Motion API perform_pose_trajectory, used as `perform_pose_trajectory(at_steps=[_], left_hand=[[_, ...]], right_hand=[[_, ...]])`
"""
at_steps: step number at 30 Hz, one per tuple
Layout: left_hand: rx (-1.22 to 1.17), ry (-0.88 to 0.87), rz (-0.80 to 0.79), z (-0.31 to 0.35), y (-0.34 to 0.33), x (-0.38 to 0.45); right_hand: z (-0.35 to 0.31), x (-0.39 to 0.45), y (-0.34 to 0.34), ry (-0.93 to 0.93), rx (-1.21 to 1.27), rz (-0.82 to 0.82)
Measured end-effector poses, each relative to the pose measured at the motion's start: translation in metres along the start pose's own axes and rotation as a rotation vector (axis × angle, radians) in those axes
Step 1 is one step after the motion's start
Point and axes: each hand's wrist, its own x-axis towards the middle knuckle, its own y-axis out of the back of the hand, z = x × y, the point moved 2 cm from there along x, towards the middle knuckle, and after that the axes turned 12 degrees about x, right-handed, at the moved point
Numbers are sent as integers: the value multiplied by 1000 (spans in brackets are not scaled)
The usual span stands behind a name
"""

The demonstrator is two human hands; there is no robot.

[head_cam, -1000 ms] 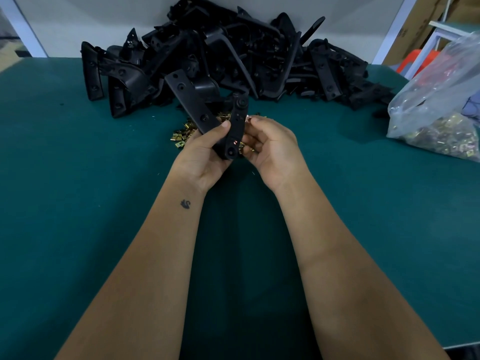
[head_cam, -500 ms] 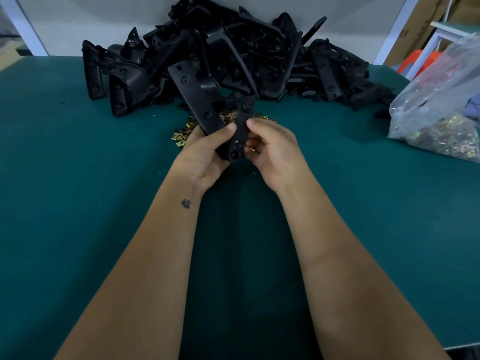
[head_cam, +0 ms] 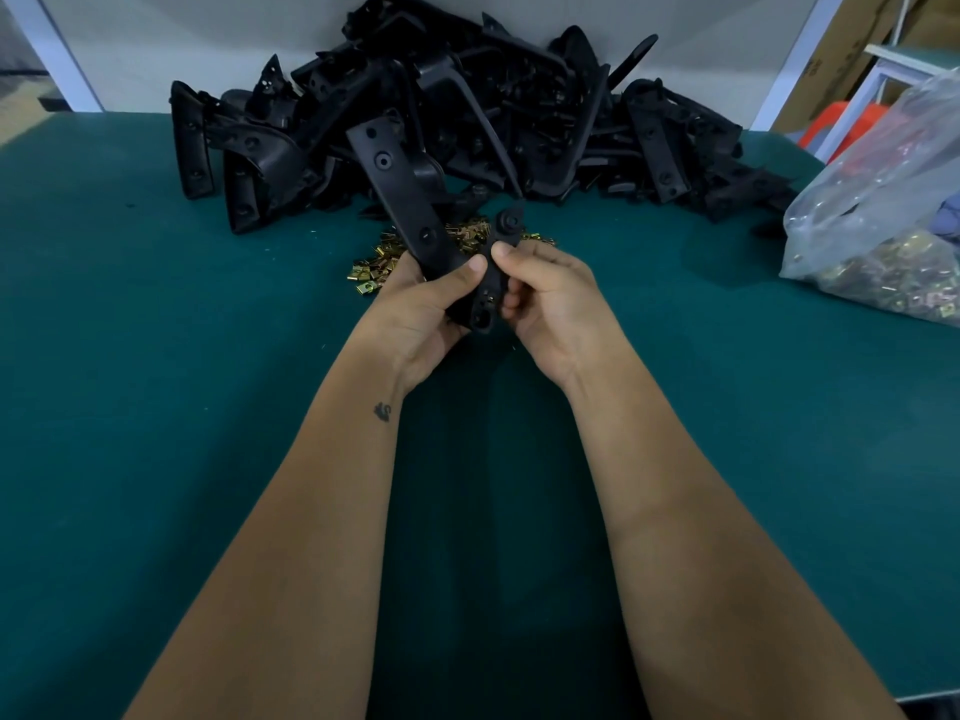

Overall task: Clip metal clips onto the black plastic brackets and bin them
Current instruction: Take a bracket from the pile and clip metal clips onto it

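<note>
I hold a black plastic bracket [head_cam: 400,200] above the green table, its long arm pointing up and to the left. My left hand [head_cam: 421,309] grips its lower part, thumb across the front. My right hand [head_cam: 545,298] pinches the bracket's shorter arm [head_cam: 496,275] between thumb and fingers; any clip under those fingers is hidden. A small heap of brass-coloured metal clips [head_cam: 379,262] lies on the table just behind my hands.
A large pile of black brackets [head_cam: 467,111] fills the back of the green table [head_cam: 156,407]. A clear plastic bag of metal clips [head_cam: 883,241] sits at the right edge. White frame posts stand behind the table.
Both hands have lifted the bracket slightly and turned it. My right thumb has slid up the shorter arm, close to my left thumb.
</note>
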Motion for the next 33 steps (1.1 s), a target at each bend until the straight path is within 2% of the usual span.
perform_pose_trajectory(at_steps=[6, 10, 14, 16, 18, 21, 24, 26, 30, 33], left_hand=[[-34, -18, -4, -4, -1, 1], [-230, -57, 42, -2, 1, 3], [-595, -80, 198, 2, 15, 4], [-729, -84, 278, 1, 26, 4], [-799, -98, 324, 2, 34, 3], [-796, -90, 328, 2, 34, 2], [-688, -48, 318, -1, 28, 4], [-589, -30, 321, -1, 24, 6], [-488, -11, 364, -5, 21, 10], [-519, -10, 404, -7, 24, 13]], right_hand=[[-1, -1, -2, 59, -95, 29], [-1, -2, -10, 93, -96, 16], [-3, 3, 5, 212, -178, 245], [-6, 4, 15, 271, -350, 385], [-8, 8, 24, 303, -588, 455], [-4, 11, 26, 255, -966, 351], [4, 13, 19, 202, -1360, 196], [8, 16, 13, 232, -1511, 150], [11, 18, 10, 315, -1532, 172], [11, 18, 10, 335, -1478, 189]])
